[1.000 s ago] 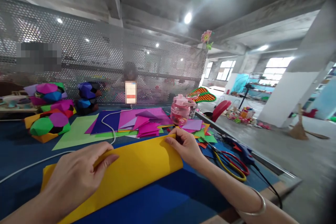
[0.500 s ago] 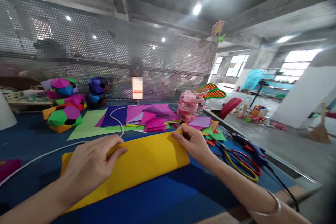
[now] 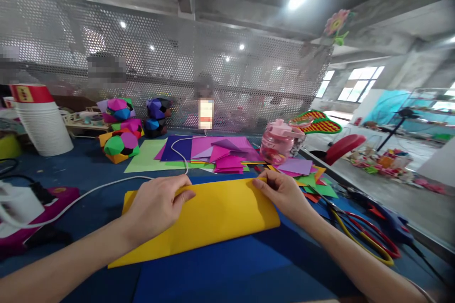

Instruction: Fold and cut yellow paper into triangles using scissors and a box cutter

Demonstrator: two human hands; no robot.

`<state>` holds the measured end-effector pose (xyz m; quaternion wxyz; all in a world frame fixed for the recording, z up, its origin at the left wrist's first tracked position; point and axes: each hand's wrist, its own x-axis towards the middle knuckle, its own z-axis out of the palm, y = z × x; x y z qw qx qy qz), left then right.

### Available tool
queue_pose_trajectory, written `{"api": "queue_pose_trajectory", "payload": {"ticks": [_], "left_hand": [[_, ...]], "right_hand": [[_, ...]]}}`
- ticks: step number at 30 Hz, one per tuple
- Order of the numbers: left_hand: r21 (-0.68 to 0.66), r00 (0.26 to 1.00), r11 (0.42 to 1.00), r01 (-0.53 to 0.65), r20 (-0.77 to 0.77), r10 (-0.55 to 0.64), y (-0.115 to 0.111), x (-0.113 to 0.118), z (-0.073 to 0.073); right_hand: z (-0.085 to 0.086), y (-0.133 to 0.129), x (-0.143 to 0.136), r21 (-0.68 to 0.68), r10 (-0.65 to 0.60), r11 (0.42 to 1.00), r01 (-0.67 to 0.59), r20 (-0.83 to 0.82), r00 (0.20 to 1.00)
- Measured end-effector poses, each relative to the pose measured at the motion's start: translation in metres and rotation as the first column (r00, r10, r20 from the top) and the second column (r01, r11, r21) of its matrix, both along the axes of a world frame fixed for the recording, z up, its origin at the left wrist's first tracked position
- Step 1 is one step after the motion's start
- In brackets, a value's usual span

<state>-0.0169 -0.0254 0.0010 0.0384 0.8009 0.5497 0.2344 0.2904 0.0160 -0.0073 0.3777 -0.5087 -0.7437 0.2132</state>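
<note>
Swung leftward since the earlier frame, the view brings in more of the stacked paper cups (image 3: 46, 128). Left hand (image 3: 154, 208) and right hand (image 3: 286, 196) each pinch the far edge of the folded yellow sheet (image 3: 220, 215) between thumb and fingers, spaced apart, probably to keep the fold straight. It lies over a blue sheet (image 3: 213, 265), scissors (image 3: 373, 244) within the right hand's reach.

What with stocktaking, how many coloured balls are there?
5: green ball in front, pink ball behind, magenta ball above; at right, violet ball above blue ball. Some may be hidden.
</note>
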Motion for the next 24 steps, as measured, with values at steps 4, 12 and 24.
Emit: {"api": "queue_pose_trajectory", "payload": {"ticks": [4,12,24], "left_hand": [[-0.144,1.0,0.99,-0.007,-0.025,0.004,0.001,0.004,-0.003],[-0.206,0.998,0.977,0.056,0.005,-0.056,0.007,0.004,-0.019],[-0.126,0.99,0.984,0.125,-0.049,-0.132,0.002,0.006,-0.027]], "right_hand": [[-0.005,0.004,0.001,-0.052,0.019,0.999,-0.013,0.132,0.991],[-0.013,-0.002,-0.003,-0.051,0.023,0.999,-0.007,0.335,0.942],[-0.009,-0.007,-0.01,-0.03,0.024,0.999,-0.012,0.43,0.902]]}}
